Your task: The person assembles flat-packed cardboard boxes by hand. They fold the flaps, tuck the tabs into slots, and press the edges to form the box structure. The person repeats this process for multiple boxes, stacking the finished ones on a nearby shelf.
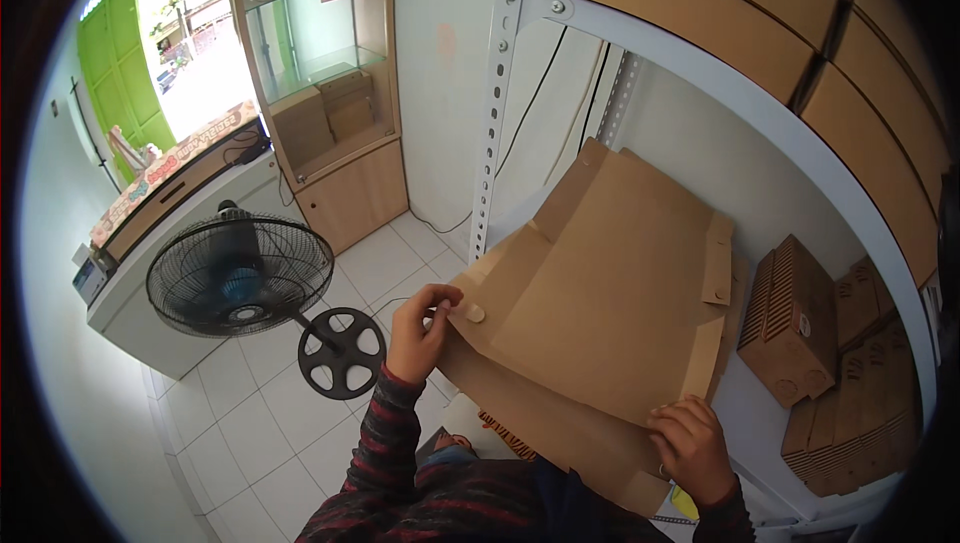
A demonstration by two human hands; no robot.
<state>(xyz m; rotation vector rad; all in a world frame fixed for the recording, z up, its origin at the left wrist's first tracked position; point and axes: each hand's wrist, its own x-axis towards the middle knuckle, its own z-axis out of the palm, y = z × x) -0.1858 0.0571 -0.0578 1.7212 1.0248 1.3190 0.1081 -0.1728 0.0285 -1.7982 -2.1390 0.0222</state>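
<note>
The room has a white tiled floor (250, 448), with a black fan (240, 273) and a wooden cabinet (355, 198) to the left, and a metal rack (497, 93) at the right. A large brown cardboard sheet (610, 283) lies in front of the person, its far part inside the rack, below the upper row of boxes (680, 15). The left hand (415, 338) has a narrow grip, with thumb and fingers closed at the left corner of the sheet. The right hand (692, 451) has its bent fingers on the near right edge; its thumb is not clear, so I cannot tell how firm this grip is. In my judgement, the sheet could bend along a wrong line if the two hands press unequally. Its right flaps could also catch on the striped box (795, 318) just beside them, if the sheet is pushed sideways
</note>
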